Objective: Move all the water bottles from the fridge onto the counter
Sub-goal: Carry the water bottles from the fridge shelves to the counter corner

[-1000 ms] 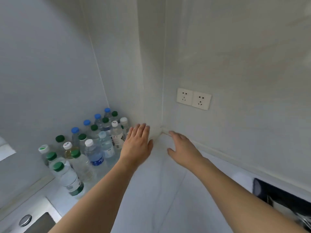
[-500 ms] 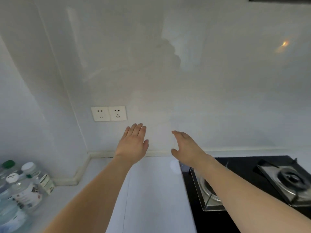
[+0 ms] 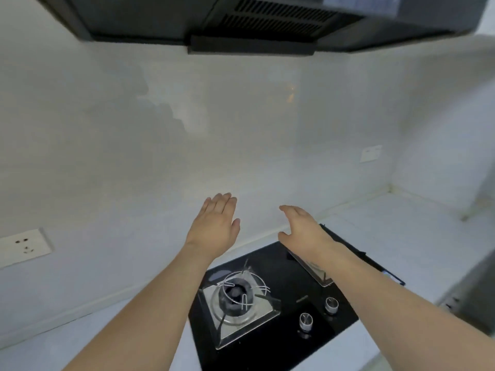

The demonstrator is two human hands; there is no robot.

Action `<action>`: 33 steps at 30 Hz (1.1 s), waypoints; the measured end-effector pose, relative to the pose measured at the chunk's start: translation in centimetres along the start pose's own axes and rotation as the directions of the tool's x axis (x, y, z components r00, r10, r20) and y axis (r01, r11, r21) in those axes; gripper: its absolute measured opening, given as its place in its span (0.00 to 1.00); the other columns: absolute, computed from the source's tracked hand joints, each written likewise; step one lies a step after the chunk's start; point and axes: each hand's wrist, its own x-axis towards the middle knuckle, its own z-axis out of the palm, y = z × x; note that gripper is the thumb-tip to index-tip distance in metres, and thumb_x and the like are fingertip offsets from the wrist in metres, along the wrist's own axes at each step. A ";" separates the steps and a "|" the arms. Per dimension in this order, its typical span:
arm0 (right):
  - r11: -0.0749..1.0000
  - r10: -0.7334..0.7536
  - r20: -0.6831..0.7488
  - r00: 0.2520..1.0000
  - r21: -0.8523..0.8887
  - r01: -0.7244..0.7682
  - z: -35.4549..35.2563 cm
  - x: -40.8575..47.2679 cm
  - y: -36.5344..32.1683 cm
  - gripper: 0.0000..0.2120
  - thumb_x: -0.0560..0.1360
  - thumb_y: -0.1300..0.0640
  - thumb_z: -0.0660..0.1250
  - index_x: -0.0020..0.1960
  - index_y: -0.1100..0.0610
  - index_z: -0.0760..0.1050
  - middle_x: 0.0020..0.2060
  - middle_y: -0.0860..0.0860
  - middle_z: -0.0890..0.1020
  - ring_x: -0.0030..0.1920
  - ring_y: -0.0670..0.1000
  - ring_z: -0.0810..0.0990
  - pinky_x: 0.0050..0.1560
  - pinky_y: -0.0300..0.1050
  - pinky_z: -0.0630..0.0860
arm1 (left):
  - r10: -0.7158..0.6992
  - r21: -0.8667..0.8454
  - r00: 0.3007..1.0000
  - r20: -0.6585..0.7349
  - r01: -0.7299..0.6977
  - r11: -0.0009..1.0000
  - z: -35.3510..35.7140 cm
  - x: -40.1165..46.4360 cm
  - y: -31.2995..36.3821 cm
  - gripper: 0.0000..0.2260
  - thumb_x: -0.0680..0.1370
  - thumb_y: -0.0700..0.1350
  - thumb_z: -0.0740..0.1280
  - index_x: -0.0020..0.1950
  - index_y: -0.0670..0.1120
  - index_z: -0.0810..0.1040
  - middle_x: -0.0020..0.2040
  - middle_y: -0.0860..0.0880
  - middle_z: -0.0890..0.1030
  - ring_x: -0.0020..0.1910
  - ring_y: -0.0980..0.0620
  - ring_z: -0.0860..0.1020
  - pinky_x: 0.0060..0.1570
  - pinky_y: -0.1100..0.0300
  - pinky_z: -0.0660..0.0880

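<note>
Since a moment ago the view has swung right, and the water bottles have gone out of sight. Both the left hand (image 3: pixel 214 226) and the right hand (image 3: pixel 304 231) reach forward with fingers straight, holding nothing, above a black gas hob (image 3: pixel 270 303) set in the white counter (image 3: pixel 388 236), under a dark range hood (image 3: pixel 254 22).

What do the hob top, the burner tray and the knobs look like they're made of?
Hob top: probably black glass, glossy and reflective. Burner tray: seemingly stainless steel, shiny silver with bright glare. Knobs: silver metal or metal-look plastic; can't tell which.
</note>
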 end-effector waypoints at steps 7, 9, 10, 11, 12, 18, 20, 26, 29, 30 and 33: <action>0.984 0.179 -0.096 0.979 -0.009 -0.180 -8.2 -5.6 14.3 0.32 0.78 0.56 0.63 0.78 0.55 0.54 0.76 0.54 0.59 0.76 0.54 0.56 0.75 0.45 0.54 | 0.211 -0.062 0.977 0.017 -0.210 0.976 3.8 6.5 16.5 0.25 0.84 0.50 0.53 0.80 0.43 0.56 0.80 0.45 0.57 0.79 0.46 0.53 0.77 0.54 0.42; 0.975 0.215 -0.113 0.970 -0.034 -0.220 -10.5 -7.5 18.1 0.32 0.78 0.55 0.62 0.78 0.56 0.54 0.76 0.54 0.59 0.76 0.54 0.55 0.75 0.45 0.53 | 0.252 -0.080 0.968 0.018 -0.250 0.965 5.0 8.3 21.1 0.25 0.84 0.50 0.53 0.80 0.43 0.55 0.80 0.45 0.57 0.79 0.47 0.53 0.78 0.54 0.42; 0.969 0.235 -0.121 0.965 -0.044 -0.241 -11.5 -8.5 19.9 0.32 0.78 0.55 0.62 0.78 0.57 0.54 0.76 0.54 0.59 0.76 0.53 0.55 0.75 0.44 0.53 | 0.271 -0.094 0.962 0.015 -0.269 0.959 5.5 9.1 23.3 0.25 0.84 0.51 0.53 0.80 0.43 0.56 0.80 0.45 0.57 0.79 0.47 0.54 0.78 0.53 0.43; 0.962 0.259 -0.135 0.956 -0.054 -0.268 -12.5 -9.5 21.7 0.31 0.78 0.55 0.62 0.78 0.57 0.54 0.77 0.54 0.59 0.76 0.53 0.55 0.74 0.44 0.52 | 0.291 -0.112 0.957 0.016 -0.288 0.951 6.1 9.8 25.6 0.25 0.84 0.51 0.54 0.80 0.43 0.56 0.80 0.45 0.58 0.79 0.47 0.54 0.78 0.53 0.43; 0.953 0.288 -0.146 0.946 -0.054 -0.299 -13.4 -10.6 23.5 0.31 0.78 0.55 0.62 0.78 0.56 0.53 0.77 0.53 0.59 0.77 0.53 0.55 0.74 0.43 0.52 | 0.318 -0.129 0.948 0.017 -0.313 0.941 6.7 10.3 27.8 0.25 0.84 0.51 0.54 0.80 0.44 0.56 0.80 0.45 0.58 0.79 0.47 0.54 0.78 0.53 0.42; 0.892 0.433 -0.210 0.877 -0.042 -0.450 -18.5 -15.8 32.2 0.31 0.78 0.55 0.61 0.78 0.56 0.54 0.77 0.52 0.59 0.76 0.52 0.55 0.74 0.45 0.54 | 0.457 -0.188 0.889 0.021 -0.446 0.875 9.1 14.0 39.3 0.25 0.84 0.51 0.54 0.80 0.44 0.56 0.79 0.46 0.59 0.79 0.47 0.55 0.78 0.53 0.43; 0.870 0.472 -0.238 0.849 -0.031 -0.493 -19.6 -16.9 34.5 0.31 0.78 0.55 0.61 0.78 0.56 0.54 0.76 0.52 0.60 0.76 0.52 0.56 0.74 0.45 0.55 | 0.502 -0.216 0.865 0.015 -0.487 0.846 9.9 15.2 42.2 0.25 0.83 0.51 0.55 0.79 0.43 0.58 0.78 0.45 0.61 0.78 0.47 0.57 0.78 0.52 0.45; 0.795 0.584 -0.279 0.762 0.005 -0.607 -21.8 -19.7 40.6 0.31 0.78 0.56 0.61 0.78 0.56 0.54 0.76 0.52 0.60 0.76 0.52 0.57 0.74 0.46 0.55 | 0.590 -0.321 0.807 0.020 -0.553 0.769 13.2 18.4 50.1 0.24 0.83 0.50 0.56 0.78 0.43 0.60 0.78 0.45 0.61 0.77 0.46 0.58 0.78 0.51 0.49; 0.757 0.625 -0.307 0.718 0.010 -0.654 -22.8 -20.3 43.9 0.31 0.78 0.56 0.62 0.78 0.56 0.55 0.76 0.53 0.61 0.76 0.52 0.58 0.73 0.44 0.56 | 0.625 -0.364 0.780 0.011 -0.579 0.729 15.5 20.3 53.9 0.25 0.84 0.50 0.55 0.79 0.43 0.58 0.79 0.46 0.61 0.78 0.47 0.57 0.78 0.52 0.49; 0.744 0.637 -0.320 0.702 0.016 -0.668 -23.0 -20.3 44.9 0.31 0.78 0.55 0.62 0.78 0.56 0.55 0.76 0.53 0.61 0.75 0.52 0.59 0.73 0.44 0.56 | 0.636 -0.372 0.772 0.012 -0.587 0.719 16.2 20.9 54.9 0.25 0.84 0.51 0.55 0.79 0.44 0.58 0.79 0.46 0.60 0.78 0.48 0.56 0.78 0.52 0.48; 0.704 0.668 -0.361 0.651 0.021 -0.710 -24.6 -19.7 48.6 0.31 0.78 0.55 0.63 0.78 0.55 0.55 0.76 0.52 0.61 0.75 0.53 0.60 0.73 0.45 0.57 | 0.676 -0.401 0.737 -0.013 -0.623 0.671 18.2 23.6 58.6 0.24 0.84 0.51 0.54 0.79 0.45 0.58 0.78 0.47 0.61 0.78 0.48 0.56 0.78 0.53 0.48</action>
